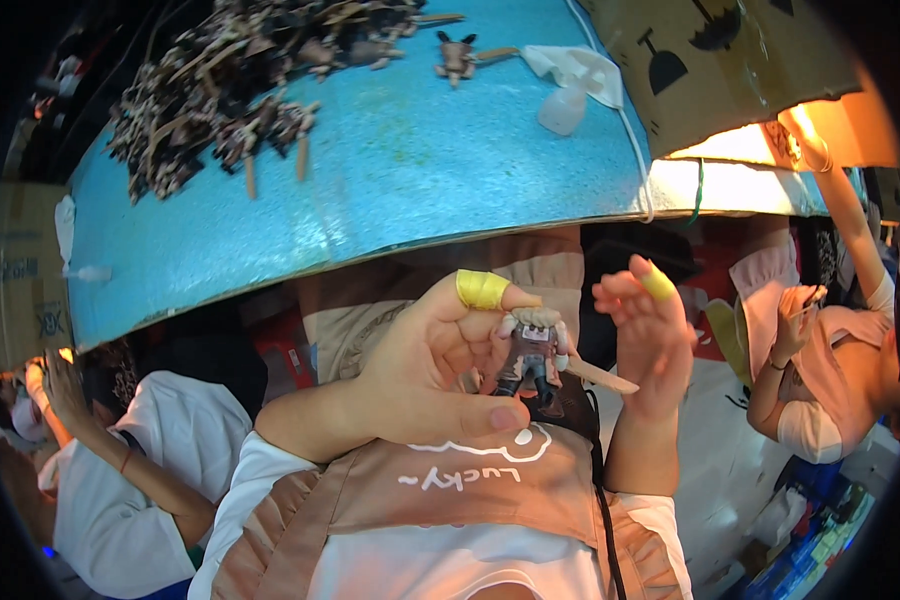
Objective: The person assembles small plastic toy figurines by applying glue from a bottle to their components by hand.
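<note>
Above my lap, my left hand [435, 350] is closed round a small figurine [534, 352] with a pale top, grey body and dark legs. Yellow tape wraps one finger of that hand. A flat wooden stick [602, 377] juts out from beside the figurine towards my other hand; where its inner end meets the figurine is hidden. My right hand [650, 340] is raised just to the right, fingers stretched and apart, with nothing gripped. One of its fingers also wears yellow tape.
On the blue table [410, 160] lies a heap of similar figurines [240, 85] with wooden sticks. A lone figurine [457, 58] rests near a white cloth [575, 70] and a translucent cup [562, 110]. A cardboard box [710, 70] stands far right. Other people work on both sides.
</note>
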